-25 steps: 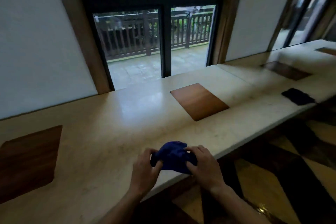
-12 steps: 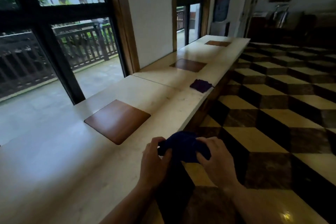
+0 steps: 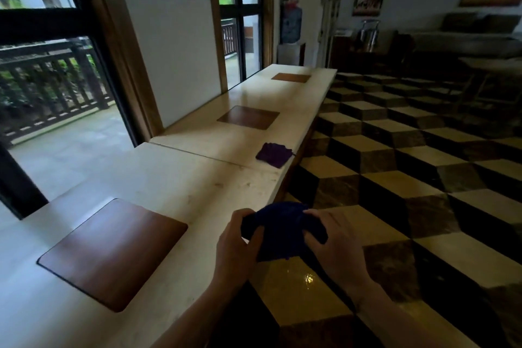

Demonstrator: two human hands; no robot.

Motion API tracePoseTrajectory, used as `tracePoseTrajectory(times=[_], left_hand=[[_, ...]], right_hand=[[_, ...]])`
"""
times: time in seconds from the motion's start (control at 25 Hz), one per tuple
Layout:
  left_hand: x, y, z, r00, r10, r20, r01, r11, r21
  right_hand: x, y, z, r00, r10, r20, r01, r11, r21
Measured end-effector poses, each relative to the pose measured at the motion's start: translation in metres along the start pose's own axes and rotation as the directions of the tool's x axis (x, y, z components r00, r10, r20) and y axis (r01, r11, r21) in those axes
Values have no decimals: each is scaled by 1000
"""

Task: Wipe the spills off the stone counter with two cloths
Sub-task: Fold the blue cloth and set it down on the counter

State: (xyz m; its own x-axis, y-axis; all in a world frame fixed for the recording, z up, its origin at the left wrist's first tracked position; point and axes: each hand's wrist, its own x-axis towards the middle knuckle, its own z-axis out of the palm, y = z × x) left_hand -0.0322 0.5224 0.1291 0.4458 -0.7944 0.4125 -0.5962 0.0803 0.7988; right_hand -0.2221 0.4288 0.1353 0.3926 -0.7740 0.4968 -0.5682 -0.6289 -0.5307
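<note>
So far the wiping is looking only partly done, judging by what is lying on the desk (image 3: 175,178). Both hands are holding the blue cloth (image 3: 282,230) bunched up just off the desk's near edge, over the floor rather than on the stone: the left hand (image 3: 236,243) is gripping its left side with curled fingers (image 3: 240,216), and the right hand (image 3: 336,240) is clamping its right side the same way. The cloth is not touching the surface at this moment, so no stroke is being made. Faint brownish specks and smears (image 3: 240,182) are showing on the stone near the seam between the two slabs, close to the near edge, which suggests that patch is waiting to be wiped. The purple cloth (image 3: 274,154) is lying untouched further along, right at the same edge beyond the seam, so the second cloth's share of the work seems to be outstanding. Whether the stone around the wooden inlay (image 3: 113,251) is clean is hard to tell in this light.
</note>
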Motion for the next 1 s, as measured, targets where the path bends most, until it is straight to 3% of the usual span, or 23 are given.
tracePoseTrajectory(times=[0.52, 0.72, 1.0], left_hand=[[186, -39, 93, 993, 80, 86, -62, 978, -198], [261, -46, 159, 991, 35, 127, -12, 984, -175], [371, -35, 247, 987, -57, 149, 75, 990, -123]], right_hand=[[154, 77, 33, 983, 106, -152, -125, 985, -115], [225, 151, 48, 974, 193, -121, -194, 981, 2], [339, 247, 46, 969, 241, 45, -243, 969, 52]])
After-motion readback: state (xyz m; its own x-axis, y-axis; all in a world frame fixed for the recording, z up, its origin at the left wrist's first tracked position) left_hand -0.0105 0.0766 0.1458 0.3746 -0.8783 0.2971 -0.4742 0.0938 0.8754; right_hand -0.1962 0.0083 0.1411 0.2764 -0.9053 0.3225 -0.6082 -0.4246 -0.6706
